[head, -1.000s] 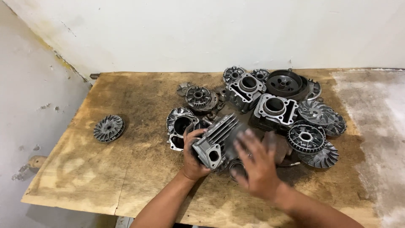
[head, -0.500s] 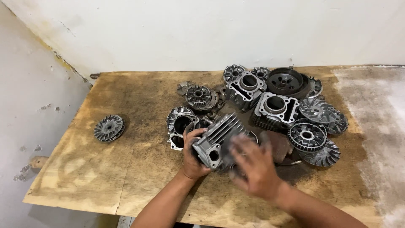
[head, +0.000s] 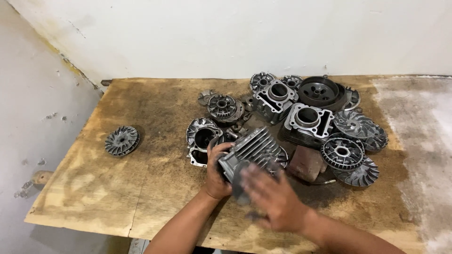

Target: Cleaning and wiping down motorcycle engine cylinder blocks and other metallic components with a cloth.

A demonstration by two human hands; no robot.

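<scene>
Parts pile (head: 301, 117) crowds board's right rear; bare board (head: 155, 178) left, only lone finned disc (head: 122, 140) there

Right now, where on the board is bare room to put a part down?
Free: the board between the lone finned disc and the left hand, and the pale strip at right. Crowded: the parts pile behind the finned cylinder.

Grey finned cylinder (head: 252, 153), rust-brown block (head: 306, 163), stained tan plywood board (head: 117, 188)
</scene>
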